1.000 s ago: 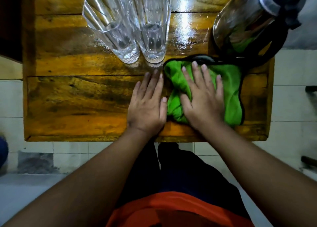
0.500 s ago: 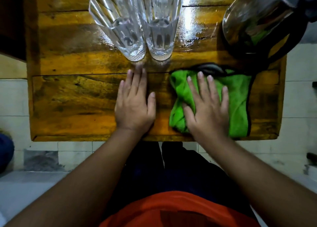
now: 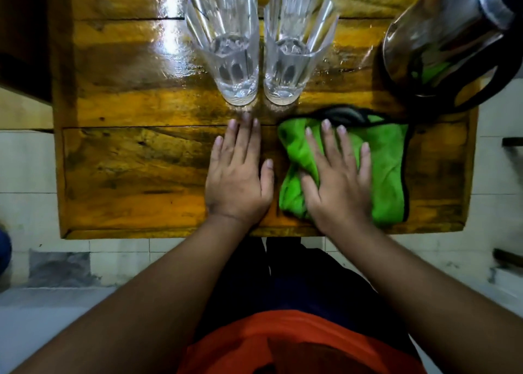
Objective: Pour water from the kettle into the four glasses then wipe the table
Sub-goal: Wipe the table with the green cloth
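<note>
Looking down, we see our left hand (image 3: 239,175) spread flat on the glossy yellow-brown wooden table (image 3: 127,158), fingertips just short of two tall ribbed clear glasses (image 3: 263,51); a careless sweep could topple them. Our right hand (image 3: 338,178) presses, fingers spread, on the crumpled green cloth (image 3: 387,158). Far right stands the shiny steel kettle (image 3: 441,42), top cropped. The other two glasses are barely visible behind; water levels are hard to judge.
</note>
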`<state>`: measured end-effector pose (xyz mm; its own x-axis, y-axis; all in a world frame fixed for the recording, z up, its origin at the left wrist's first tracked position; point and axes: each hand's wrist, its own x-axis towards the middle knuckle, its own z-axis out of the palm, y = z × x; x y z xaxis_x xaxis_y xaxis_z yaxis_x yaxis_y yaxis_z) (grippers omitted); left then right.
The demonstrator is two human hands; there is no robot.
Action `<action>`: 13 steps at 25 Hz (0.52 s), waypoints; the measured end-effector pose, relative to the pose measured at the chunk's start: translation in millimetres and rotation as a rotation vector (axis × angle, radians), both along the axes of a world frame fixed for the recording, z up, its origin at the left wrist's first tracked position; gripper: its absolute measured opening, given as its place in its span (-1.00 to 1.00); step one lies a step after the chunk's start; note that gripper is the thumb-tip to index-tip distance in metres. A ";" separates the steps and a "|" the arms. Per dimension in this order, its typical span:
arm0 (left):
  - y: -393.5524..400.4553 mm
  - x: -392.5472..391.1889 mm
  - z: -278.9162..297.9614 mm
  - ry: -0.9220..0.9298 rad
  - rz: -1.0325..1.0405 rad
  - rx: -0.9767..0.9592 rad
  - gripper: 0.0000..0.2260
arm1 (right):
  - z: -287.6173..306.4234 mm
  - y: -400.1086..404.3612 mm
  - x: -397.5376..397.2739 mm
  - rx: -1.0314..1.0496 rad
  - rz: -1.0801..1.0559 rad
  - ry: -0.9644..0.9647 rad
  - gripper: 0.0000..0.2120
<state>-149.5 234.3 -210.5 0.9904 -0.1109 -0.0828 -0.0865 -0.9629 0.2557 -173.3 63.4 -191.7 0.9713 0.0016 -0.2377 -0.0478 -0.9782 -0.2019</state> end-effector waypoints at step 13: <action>1.1 1.2 2.6 0.055 -0.037 -0.013 -0.38 | -1.0 17.8 10.8 -0.009 -0.013 -0.010 -0.28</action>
<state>-148.3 235.4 -207.9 0.9797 -0.1483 -0.1351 -0.1071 -0.9560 0.2732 -162.5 81.3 -192.7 0.9736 -0.0130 -0.2278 -0.0584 -0.9793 -0.1940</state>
